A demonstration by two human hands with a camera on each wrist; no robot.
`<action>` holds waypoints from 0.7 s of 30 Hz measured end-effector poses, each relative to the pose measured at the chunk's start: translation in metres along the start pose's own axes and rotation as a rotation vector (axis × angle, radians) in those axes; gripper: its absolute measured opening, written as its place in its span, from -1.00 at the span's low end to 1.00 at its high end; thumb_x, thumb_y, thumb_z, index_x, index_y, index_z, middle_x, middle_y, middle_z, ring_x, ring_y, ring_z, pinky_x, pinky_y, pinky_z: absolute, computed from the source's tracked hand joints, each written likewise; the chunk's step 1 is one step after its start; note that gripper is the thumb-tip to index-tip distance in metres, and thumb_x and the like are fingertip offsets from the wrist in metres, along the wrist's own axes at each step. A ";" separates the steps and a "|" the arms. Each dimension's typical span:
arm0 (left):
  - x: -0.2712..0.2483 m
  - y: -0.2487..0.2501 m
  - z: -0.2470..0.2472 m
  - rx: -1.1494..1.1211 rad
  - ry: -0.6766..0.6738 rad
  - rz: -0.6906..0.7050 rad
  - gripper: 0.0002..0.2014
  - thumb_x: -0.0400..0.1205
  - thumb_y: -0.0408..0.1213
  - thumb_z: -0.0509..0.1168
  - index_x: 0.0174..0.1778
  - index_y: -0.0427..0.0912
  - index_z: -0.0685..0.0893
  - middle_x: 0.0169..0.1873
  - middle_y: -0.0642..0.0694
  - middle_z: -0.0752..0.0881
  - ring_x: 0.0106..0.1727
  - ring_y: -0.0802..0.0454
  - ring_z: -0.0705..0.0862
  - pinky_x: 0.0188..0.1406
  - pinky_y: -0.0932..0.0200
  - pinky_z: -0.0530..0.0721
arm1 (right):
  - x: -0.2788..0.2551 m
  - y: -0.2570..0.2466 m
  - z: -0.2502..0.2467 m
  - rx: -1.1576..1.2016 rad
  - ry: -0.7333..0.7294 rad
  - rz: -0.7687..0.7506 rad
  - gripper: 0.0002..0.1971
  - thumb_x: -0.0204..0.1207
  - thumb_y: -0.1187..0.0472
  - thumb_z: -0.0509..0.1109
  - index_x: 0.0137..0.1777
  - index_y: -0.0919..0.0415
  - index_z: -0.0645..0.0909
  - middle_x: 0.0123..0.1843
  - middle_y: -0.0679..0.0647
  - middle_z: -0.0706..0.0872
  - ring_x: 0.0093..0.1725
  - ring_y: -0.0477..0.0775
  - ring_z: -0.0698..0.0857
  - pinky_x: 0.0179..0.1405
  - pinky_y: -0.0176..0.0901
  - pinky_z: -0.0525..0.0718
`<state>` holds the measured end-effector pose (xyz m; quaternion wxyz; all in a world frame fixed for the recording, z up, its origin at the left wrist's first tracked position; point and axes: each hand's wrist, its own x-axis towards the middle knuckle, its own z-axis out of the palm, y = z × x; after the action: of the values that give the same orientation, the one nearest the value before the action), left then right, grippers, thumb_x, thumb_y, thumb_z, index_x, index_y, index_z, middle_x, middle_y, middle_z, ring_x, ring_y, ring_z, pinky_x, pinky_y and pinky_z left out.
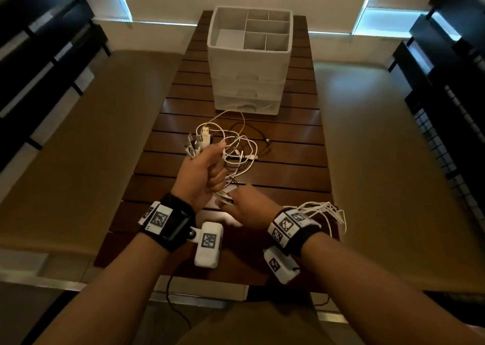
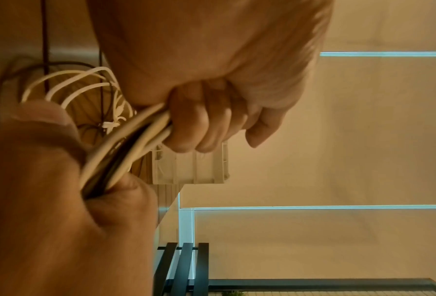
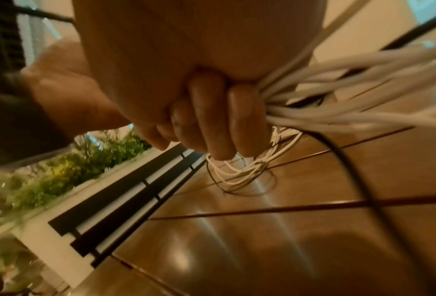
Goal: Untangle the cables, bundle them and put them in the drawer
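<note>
Head view: my left hand [image 1: 200,171] grips the cables [image 1: 237,148] in a fist, plugs sticking out above, on the near side of the drawer unit [image 1: 249,64]. My right hand [image 1: 249,208] clutches them lower, over the worktop [image 1: 288,145].

A dark slatted wooden tabletop [image 1: 288,140] runs toward 12 o'clock. Tan floor [image 1: 86,140] flanks it at 9 and 3. Black slatted furniture [image 1: 39,56] stands at 10 and 2. Bluish light edges the window blinds [image 1: 388,22] at 1.
</note>
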<state>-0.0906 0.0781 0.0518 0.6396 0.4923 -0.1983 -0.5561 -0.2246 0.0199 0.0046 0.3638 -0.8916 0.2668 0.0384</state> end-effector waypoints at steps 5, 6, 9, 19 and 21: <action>0.008 -0.015 0.000 -0.014 0.069 -0.022 -0.56 0.79 -0.23 0.30 -0.44 0.00 0.40 -0.65 0.06 0.18 -0.69 0.14 0.10 -0.69 0.30 0.07 | -0.002 0.015 0.011 0.053 -0.015 0.015 -0.58 0.69 -0.26 0.38 -0.25 0.04 0.63 -0.28 0.05 0.74 -0.33 0.04 0.68 -0.32 0.03 0.62; 0.010 -0.015 -0.001 -0.008 0.076 -0.028 -0.52 0.79 -0.23 0.30 -0.49 0.02 0.41 -0.66 0.06 0.18 -0.69 0.15 0.10 -0.67 0.27 0.03 | -0.002 0.017 0.006 0.094 -0.040 0.012 -0.60 0.61 -0.37 0.40 -0.23 -0.08 0.60 -0.27 -0.06 0.72 -0.32 -0.05 0.66 -0.32 -0.05 0.56; 0.015 -0.014 -0.011 0.017 0.115 -0.042 -0.46 0.78 -0.23 0.31 -0.59 0.03 0.41 -0.65 0.05 0.16 -0.68 0.13 0.08 -0.60 0.20 -0.05 | 0.006 0.023 -0.028 0.317 -0.068 0.049 -0.57 0.54 -0.50 0.34 0.02 -0.17 0.67 -0.04 -0.01 0.79 -0.06 0.05 0.77 -0.05 0.06 0.74; 0.021 -0.026 -0.039 0.069 0.077 -0.072 -0.57 0.73 -0.25 0.36 -0.45 0.00 0.39 -0.57 -0.06 0.11 -0.57 0.04 -0.01 -0.60 0.33 0.07 | 0.114 0.142 -0.085 -0.014 0.257 0.498 -0.29 0.73 -0.09 0.39 0.80 0.06 0.24 0.75 0.28 0.21 0.56 0.43 0.54 0.50 0.24 0.59; 0.021 -0.029 -0.041 0.087 0.086 -0.075 -0.54 0.72 -0.24 0.38 -0.43 -0.02 0.32 -0.54 -0.08 0.09 -0.56 0.04 -0.01 -0.56 0.29 0.05 | 0.122 0.143 -0.074 -0.105 0.283 0.505 -0.37 0.75 -0.08 0.36 0.76 0.04 0.32 0.72 0.24 0.23 0.47 0.43 0.61 0.38 0.25 0.66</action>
<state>-0.0665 0.0783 0.0031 0.6041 0.5502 -0.1762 -0.5490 -0.2016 -0.1694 -0.0635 0.2553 -0.8111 0.5260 0.0169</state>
